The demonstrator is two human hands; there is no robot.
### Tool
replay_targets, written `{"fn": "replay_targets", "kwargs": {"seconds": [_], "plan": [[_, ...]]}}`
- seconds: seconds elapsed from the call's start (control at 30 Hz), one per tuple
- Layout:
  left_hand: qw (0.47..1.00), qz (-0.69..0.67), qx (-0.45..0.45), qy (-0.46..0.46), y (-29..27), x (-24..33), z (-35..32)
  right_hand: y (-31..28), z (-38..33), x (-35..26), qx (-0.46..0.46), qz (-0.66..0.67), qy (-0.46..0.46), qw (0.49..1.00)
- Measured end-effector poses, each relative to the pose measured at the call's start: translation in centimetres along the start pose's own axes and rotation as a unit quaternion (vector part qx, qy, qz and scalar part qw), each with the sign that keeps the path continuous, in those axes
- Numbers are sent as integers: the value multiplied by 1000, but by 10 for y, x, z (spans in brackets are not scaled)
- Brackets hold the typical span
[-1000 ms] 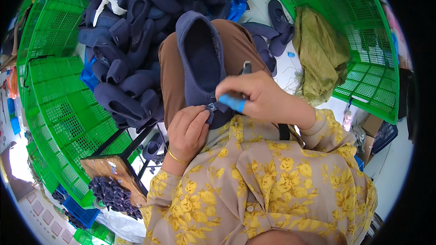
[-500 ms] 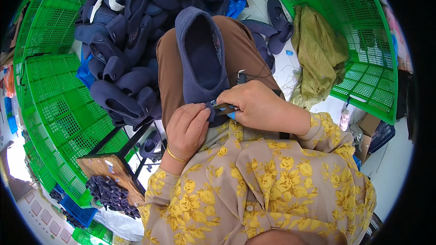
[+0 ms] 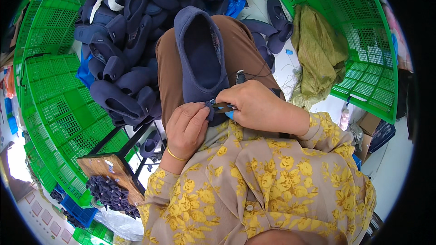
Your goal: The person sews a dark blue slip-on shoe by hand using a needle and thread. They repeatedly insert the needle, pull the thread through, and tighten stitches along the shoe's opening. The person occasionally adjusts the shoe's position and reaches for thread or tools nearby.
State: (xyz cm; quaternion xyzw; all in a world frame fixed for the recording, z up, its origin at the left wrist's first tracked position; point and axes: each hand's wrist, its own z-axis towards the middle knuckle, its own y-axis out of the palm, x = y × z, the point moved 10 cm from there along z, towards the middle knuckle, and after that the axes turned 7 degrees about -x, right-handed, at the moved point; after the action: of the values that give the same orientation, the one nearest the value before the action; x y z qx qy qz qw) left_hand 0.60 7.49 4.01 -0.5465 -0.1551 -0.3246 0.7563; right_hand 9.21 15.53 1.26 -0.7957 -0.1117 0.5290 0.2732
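Her right hand (image 3: 256, 106) has slid its blue-handled snips (image 3: 223, 107) lower to the navy slipper's (image 3: 200, 59) heel, just beyond her left hand (image 3: 187, 124), which pinches it.

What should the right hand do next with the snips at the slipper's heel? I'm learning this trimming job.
Probably close the snips on the bit of fabric the left hand pinches at the heel of the slipper. The right hand has the blades right at that pinched spot, and the slipper lies steady on the lap, so a small cut seems ready.
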Motion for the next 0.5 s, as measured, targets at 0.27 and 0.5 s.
{"fn": "replay_targets", "kwargs": {"seconds": [0.27,0.5], "plan": [[1000,14,1,-3,4,-1,-3,10,7,0,42,-26,3,999],[999,23,34,-6,5,0,-7,20,5,9,95,1,22,995]]}}
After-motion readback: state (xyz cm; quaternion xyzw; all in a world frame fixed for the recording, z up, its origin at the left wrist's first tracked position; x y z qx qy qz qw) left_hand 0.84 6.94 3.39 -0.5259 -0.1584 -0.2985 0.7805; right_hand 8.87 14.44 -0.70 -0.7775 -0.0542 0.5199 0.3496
